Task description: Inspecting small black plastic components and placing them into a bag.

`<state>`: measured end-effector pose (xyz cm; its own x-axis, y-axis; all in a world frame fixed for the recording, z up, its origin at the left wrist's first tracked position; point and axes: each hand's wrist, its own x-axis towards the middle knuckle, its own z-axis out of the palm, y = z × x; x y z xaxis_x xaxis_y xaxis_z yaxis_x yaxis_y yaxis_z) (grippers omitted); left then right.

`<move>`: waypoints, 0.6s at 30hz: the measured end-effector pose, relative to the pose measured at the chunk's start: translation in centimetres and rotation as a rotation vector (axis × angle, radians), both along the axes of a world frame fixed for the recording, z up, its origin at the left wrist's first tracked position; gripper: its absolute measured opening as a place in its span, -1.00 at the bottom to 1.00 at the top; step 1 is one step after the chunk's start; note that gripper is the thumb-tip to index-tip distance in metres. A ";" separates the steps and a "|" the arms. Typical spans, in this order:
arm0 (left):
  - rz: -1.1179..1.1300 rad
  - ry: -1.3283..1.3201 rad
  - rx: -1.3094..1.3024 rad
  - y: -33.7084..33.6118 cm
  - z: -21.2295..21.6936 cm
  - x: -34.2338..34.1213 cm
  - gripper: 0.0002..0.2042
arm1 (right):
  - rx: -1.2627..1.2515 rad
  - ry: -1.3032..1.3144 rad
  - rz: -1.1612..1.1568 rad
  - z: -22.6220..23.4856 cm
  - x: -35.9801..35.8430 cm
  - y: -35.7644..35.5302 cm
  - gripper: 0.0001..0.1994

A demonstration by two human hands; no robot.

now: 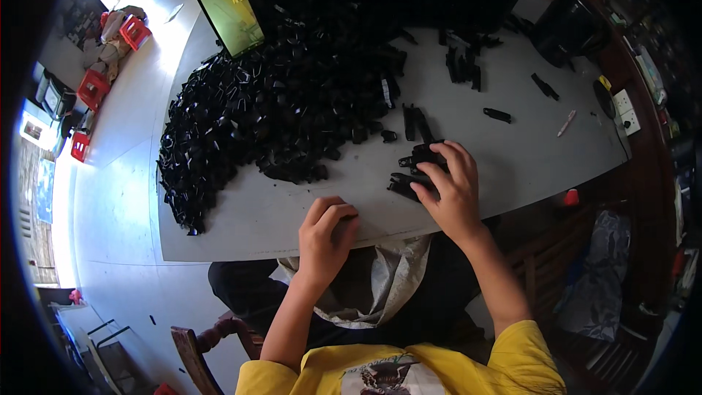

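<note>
My right hand (455, 194) reaches over a small group of long black plastic parts (404, 187) near the table's front edge. Its thumb and fingers are bent round one black part (420, 157), partly hidden by the fingers. At the front edge, left of those parts, is my left hand (322, 238) with its fingers curled in. What it holds, if anything, is hidden. Two more long black parts (417, 123) lie just beyond the right hand. A big heap of small, shiny black pieces (270, 95) covers the left and middle of the grey table (351, 197).
A phone (231, 16) with a lit screen leans at the back of the heap. Loose black parts (462, 64), a pen (567, 123) and a black container (567, 29) are at the right. An open pale sack (395, 278) hangs below the front edge at my lap. Red stools (93, 89) stand far left.
</note>
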<state>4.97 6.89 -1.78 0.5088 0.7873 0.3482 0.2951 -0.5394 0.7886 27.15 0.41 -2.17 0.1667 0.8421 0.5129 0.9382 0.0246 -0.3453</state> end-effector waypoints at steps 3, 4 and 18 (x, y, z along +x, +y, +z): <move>0.005 -0.027 -0.065 -0.6 0.2 -1.5 -0.82 | 0.010 -0.022 0.034 -0.3 -0.4 0.5 -0.76; -0.005 -0.048 -0.098 -0.8 0.2 -1.8 -0.81 | 0.024 -0.024 0.040 -0.3 -0.5 0.7 -0.79; -0.048 -0.140 -0.179 -2.8 2.3 -3.2 -0.79 | -0.204 0.515 0.229 4.3 -4.3 -1.7 -0.96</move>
